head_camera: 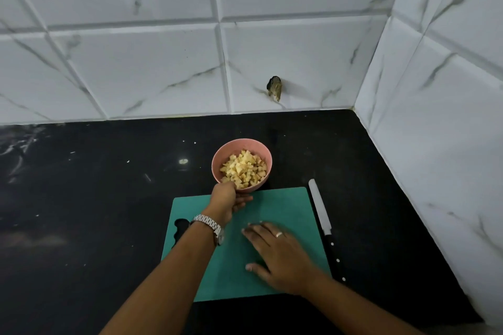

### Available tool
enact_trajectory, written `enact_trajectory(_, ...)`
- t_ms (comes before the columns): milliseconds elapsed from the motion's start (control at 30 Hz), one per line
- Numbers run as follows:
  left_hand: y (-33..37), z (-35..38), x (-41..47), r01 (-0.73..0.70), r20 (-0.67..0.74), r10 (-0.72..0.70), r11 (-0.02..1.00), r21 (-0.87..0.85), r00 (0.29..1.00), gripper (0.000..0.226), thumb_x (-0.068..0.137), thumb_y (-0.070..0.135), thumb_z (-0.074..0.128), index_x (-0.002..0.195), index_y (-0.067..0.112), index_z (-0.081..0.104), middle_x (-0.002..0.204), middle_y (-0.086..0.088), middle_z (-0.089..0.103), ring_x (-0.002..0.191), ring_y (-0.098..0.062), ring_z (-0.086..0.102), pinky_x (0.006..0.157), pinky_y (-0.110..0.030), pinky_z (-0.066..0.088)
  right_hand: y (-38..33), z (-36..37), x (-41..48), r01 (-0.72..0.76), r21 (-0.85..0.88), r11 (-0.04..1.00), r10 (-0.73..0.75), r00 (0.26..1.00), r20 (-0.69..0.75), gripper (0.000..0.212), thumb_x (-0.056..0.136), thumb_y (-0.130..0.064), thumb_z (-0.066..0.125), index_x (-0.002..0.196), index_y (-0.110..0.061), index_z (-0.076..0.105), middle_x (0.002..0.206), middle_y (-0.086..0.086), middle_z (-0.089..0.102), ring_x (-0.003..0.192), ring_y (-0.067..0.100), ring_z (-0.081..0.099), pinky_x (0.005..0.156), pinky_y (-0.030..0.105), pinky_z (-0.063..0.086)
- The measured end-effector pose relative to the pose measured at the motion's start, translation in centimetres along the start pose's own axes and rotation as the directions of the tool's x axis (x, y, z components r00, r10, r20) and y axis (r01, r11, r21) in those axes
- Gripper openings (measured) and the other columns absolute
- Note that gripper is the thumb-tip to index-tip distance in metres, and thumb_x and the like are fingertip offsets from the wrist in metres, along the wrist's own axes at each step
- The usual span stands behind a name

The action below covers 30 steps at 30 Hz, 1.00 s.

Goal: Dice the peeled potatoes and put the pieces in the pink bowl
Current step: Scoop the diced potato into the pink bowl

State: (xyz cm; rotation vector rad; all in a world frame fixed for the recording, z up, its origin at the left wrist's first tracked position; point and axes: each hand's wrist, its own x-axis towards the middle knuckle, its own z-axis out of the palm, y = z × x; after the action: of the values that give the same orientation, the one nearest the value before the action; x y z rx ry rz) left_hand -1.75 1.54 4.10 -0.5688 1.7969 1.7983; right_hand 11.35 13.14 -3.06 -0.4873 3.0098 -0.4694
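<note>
The left hand [227,200] grips the near rim of the pink bowl [227,149], seemingly lifted, heaped with potato pieces [243,168]. The right hand [275,253] lies flat, fingers straight, on the green cutting board [285,204]; a knife [324,223] lies beside it.

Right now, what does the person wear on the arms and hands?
No sleeves or gloves show. A silver metal link-band watch sits at the wrist of the left hand. The right hand bears one plain, pale metal ring on a finger.
</note>
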Motion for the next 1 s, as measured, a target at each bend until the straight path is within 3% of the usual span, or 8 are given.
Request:
enact_trajectory(67,0.2,-0.1,-0.2,-0.005,-0.016,0.005,0.999,-0.036,1.0,0.03,0.098,0.007,0.024,0.121,0.009,0.044,0.082,-0.013,0.066,0.066,-0.017,0.065,0.056,-0.023,0.046,0.1,0.9,-0.6,0.01,-0.099,0.995,-0.005,0.998,0.058,0.074,0.092,-0.071,0.035,0.147,-0.02,0.043,0.147,0.0,0.05,0.135,0.024,0.048,0.108,0.045,0.044)
enact_trajectory(200,0.2,-1.6,-0.5,-0.018,-0.059,0.015,0.999,-0.05,0.998,0.029,0.097,0.008,0.025,0.118,0.009,0.045,0.08,-0.015,0.068,0.067,-0.018,0.067,0.056,-0.023,0.049,0.7,1.7,-0.8,0.068,-0.139,0.988,-0.056,0.995,0.088,0.104,0.078,-0.093,0.025,0.149,-0.018,0.041,0.153,0.007,0.043,0.139,0.032,0.042,0.109,0.048,0.021)
enact_trajectory(400,-0.2,-2.9,-1.4,-0.04,-0.075,0.033,0.995,-0.093,0.997,0.025,0.098,0.01,0.027,0.116,0.01,0.045,0.081,-0.014,0.068,0.072,-0.02,0.067,0.064,-0.026,0.05,1.5,1.3,2.2,0.045,-0.129,0.991,-0.026,0.99,0.14,0.11,0.075,-0.095,0.02,0.152,-0.018,0.036,0.156,0.007,0.037,0.144,0.032,0.034,0.118,0.054,0.016)
enact_trajectory(567,0.2,-2.8,-2.0,-0.057,-0.056,0.052,0.994,-0.091,0.997,0.023,0.099,0.012,0.028,0.109,0.013,0.048,0.08,-0.013,0.069,0.071,-0.019,0.068,0.065,-0.026,0.052,3.0,0.0,6.0,0.01,-0.17,0.985,0.014,0.99,0.137,0.118,0.067,-0.097,0.007,0.159,-0.023,0.003,0.166,0.004,0.003,0.152,0.029,-0.002,0.118,0.049,-0.011)
enact_trajectory(633,0.3,-3.0,-2.1,-0.069,-0.054,0.065,0.994,-0.082,0.996,0.022,0.099,0.013,0.029,0.106,0.014,0.05,0.077,-0.011,0.07,0.07,-0.018,0.068,0.065,-0.026,0.052,3.4,-0.4,6.9,0.0,-0.175,0.985,0.026,0.989,0.146,0.117,0.066,-0.096,0.007,0.158,-0.024,-0.003,0.166,0.003,-0.003,0.152,0.026,-0.008,0.117,0.048,-0.015)
enact_trajectory(800,-0.1,-3.1,-2.3,-0.048,-0.056,0.045,0.998,-0.049,0.997,0.021,0.101,0.013,0.029,0.108,0.011,0.048,0.08,-0.015,0.068,0.073,-0.02,0.066,0.067,-0.027,0.05,3.9,-0.6,7.3,-0.023,-0.166,0.986,0.047,0.988,0.147,0.12,0.063,-0.097,0.006,0.159,-0.025,0.003,0.166,0.003,0.006,0.152,0.025,-0.004,0.118,0.05,-0.014)
enact_trajectory(900,-0.6,-2.5,-2.6,-0.045,-0.057,0.042,0.997,-0.054,0.997,0.022,0.1,0.013,0.029,0.112,0.009,0.048,0.083,-0.014,0.067,0.074,-0.02,0.066,0.067,-0.028,0.051,3.5,-1.0,7.0,-0.056,-0.169,0.984,0.081,0.987,0.14,0.121,0.063,-0.098,0.006,0.158,-0.024,0.015,0.164,0.002,0.016,0.151,0.025,0.006,0.121,0.05,-0.003)
enact_trajectory(1000,-1.0,-2.3,-2.7,-0.045,-0.057,0.041,0.997,-0.069,0.998,0.021,0.1,0.013,0.031,0.111,0.01,0.048,0.085,-0.013,0.067,0.077,-0.021,0.066,0.068,-0.029,0.051,3.6,-2.1,6.5,-0.098,-0.117,0.988,0.103,0.994,0.037,0.091,0.082,-0.083,0.031,0.148,-0.021,0.042,0.15,0.0,0.044,0.14,0.02,0.035,0.118,0.042,0.02)
